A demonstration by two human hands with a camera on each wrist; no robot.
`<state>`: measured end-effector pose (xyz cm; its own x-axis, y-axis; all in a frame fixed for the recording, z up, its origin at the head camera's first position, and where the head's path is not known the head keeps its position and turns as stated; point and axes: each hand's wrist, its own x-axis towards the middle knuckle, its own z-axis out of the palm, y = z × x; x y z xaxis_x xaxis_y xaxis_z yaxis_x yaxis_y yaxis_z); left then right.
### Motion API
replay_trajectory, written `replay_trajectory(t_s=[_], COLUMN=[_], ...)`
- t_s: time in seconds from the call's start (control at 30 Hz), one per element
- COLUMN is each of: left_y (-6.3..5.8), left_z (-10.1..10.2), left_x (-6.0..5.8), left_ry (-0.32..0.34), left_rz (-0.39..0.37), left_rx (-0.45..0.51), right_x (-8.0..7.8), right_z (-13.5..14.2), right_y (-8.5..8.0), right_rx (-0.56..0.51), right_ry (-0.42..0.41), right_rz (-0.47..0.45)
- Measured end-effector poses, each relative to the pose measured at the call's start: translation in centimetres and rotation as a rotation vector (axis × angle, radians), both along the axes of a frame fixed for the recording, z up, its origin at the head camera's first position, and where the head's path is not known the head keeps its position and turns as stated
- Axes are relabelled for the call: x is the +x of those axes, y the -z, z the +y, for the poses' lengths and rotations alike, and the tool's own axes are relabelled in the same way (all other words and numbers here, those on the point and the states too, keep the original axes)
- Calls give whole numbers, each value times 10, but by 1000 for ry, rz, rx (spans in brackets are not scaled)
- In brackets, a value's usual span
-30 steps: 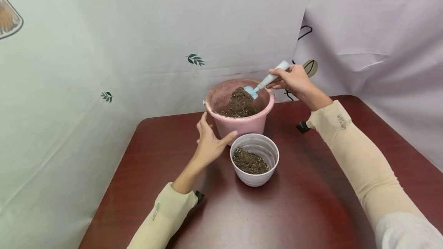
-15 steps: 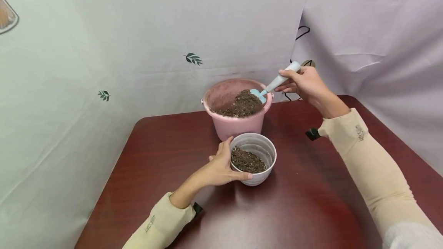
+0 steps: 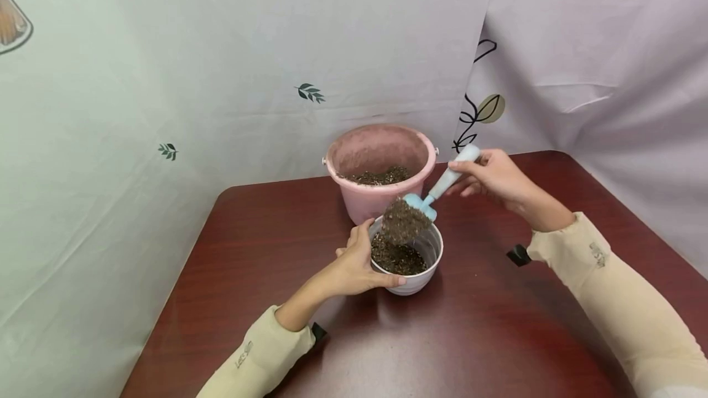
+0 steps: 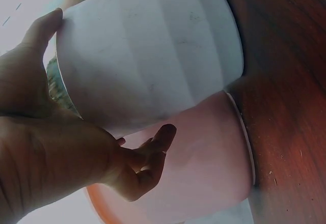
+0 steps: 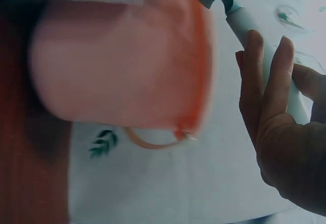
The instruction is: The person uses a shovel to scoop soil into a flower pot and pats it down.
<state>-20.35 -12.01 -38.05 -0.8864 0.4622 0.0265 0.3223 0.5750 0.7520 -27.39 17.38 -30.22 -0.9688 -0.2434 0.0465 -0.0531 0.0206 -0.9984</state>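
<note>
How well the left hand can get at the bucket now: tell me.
Likely yes: the bucket stands just behind the pot, with nothing seen blocking its left side, though the left hand grips the pot and would probably need to let go.

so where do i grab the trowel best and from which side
Likely its pale handle, from the right: the trowel slants, handle end up and right, while the blue blade carries soil over the white pot.
</note>
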Motion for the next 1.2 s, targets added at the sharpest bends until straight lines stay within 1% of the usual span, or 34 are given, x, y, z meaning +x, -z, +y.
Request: replay_trajectory(t_s=[0.1, 0.23, 0.57, 0.67, 0.83, 1.07, 1.2], left_y=[0, 0, -1, -1, -1, 1, 2], left_z=[0, 0, 0, -1, -2, -2, -2], left_x=[-1, -2, -3, -3, -2, -2, -2], left_ry=[-3, -3, 0, 0, 2, 1, 3], left_rz=[-1, 1, 4, 5, 3, 3, 2], left_rx=[-12, -19, -21, -20, -19, -13, -12], right_x=[1, 0, 1, 1, 5, 13, 18], right_z=[-1, -1, -3, -6, -9, -13, -13], right_y=[12, 17, 9, 9, 8, 6, 7], right_rx=[67, 102, 179, 200, 240, 251, 250], right_ry=[-22, -25, -3, -24, -68, -106, -133], right_rz=[29, 64, 163, 205, 312, 446, 502])
